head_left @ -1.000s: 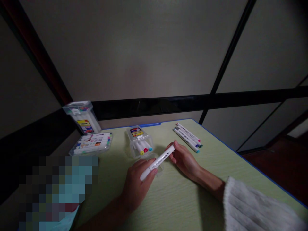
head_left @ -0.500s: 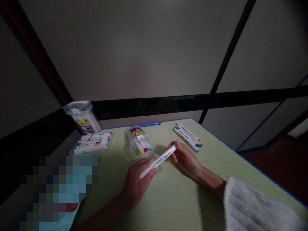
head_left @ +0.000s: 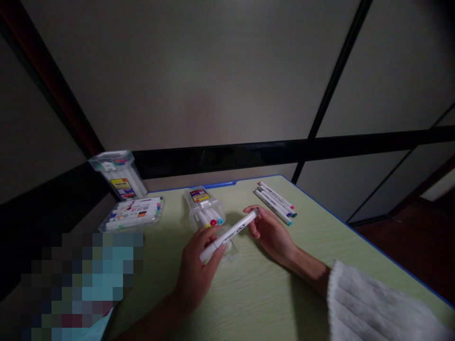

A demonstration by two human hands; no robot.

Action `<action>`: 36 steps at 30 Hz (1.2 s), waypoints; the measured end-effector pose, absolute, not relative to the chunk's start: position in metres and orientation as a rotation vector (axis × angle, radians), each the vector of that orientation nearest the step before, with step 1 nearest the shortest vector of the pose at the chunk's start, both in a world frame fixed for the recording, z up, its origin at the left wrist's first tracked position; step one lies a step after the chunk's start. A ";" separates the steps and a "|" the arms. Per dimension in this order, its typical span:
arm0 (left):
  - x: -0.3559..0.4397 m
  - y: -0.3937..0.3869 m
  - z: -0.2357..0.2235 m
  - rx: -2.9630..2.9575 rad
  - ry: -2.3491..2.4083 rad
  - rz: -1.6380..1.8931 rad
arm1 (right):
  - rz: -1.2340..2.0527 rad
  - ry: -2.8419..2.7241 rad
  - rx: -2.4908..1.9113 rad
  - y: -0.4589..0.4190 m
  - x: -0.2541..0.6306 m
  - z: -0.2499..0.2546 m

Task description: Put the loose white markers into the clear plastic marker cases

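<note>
My left hand (head_left: 195, 265) is closed around the lower end of a white marker (head_left: 232, 234) with dark print along its barrel. The marker slants up to the right, and its far end meets my right hand (head_left: 272, 232), whose fingers are bent around that end. Just behind the marker lies a clear plastic marker case (head_left: 188, 203) with a yellow and dark label. Yellow, red and blue marker ends (head_left: 213, 222) show at its near opening. A clear plastic lid (head_left: 231, 251) sits on the table beneath the held marker, partly covered by it and my left hand.
Several loose white markers (head_left: 273, 201) lie at the right rear of the green table (head_left: 256, 293). At the left rear, an upright marker case (head_left: 122, 177) stands behind a flat pack of markers (head_left: 133, 215). A panelled wall (head_left: 213, 94) rises behind. A blurred-out blue item is at lower left.
The held marker and my left hand have shifted slightly left. My right fingers have moved at the marker's far end, which shows more plainly now. The view has turned a little.
</note>
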State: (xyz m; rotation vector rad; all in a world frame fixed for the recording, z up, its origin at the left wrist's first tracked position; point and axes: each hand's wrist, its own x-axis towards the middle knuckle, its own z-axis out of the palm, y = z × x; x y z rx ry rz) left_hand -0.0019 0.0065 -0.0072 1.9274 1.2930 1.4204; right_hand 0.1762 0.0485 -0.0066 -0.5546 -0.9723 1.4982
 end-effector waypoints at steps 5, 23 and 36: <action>-0.001 0.004 -0.007 1.816 1.304 1.377 | 1.548 -0.885 -0.522 0.049 0.179 -0.004; -0.003 0.005 -0.003 1.780 1.290 1.301 | 1.515 -0.934 -0.570 0.048 0.176 -0.003; -0.001 0.002 -0.001 1.875 1.259 1.251 | 1.545 -0.966 -0.544 0.048 0.177 -0.001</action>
